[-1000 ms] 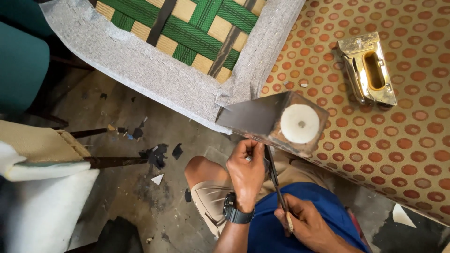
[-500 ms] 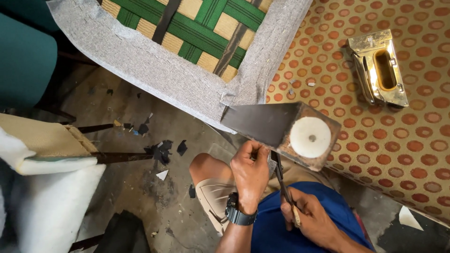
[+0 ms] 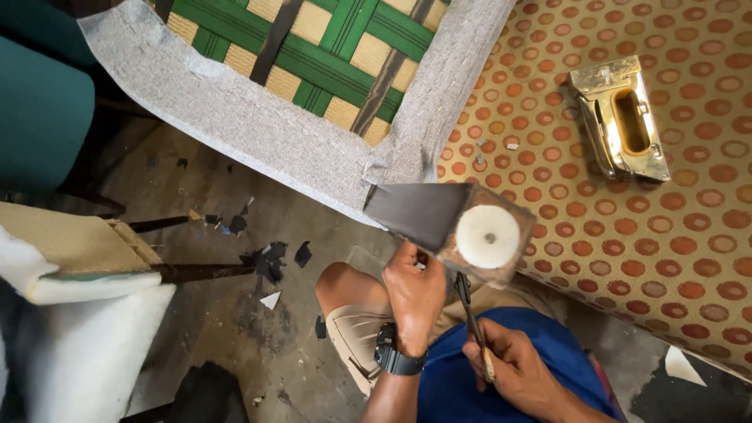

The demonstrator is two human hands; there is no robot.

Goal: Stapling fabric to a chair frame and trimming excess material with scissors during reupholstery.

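View has drifted a little down and left since half a second ago; my hands sit where they were. Left hand (image 3: pixel 413 291) closed just under the chair leg (image 3: pixel 454 227), fingers curled at its base — what it pinches I cannot tell. Right hand (image 3: pixel 517 368) wrapped round the handle of a slim tool (image 3: pixel 470 313), tip up at the leg. Step looks like prying at the leg's base; next wants steady leverage. Staple gun (image 3: pixel 620 119) lies apart on dotted fabric (image 3: pixel 627 251).
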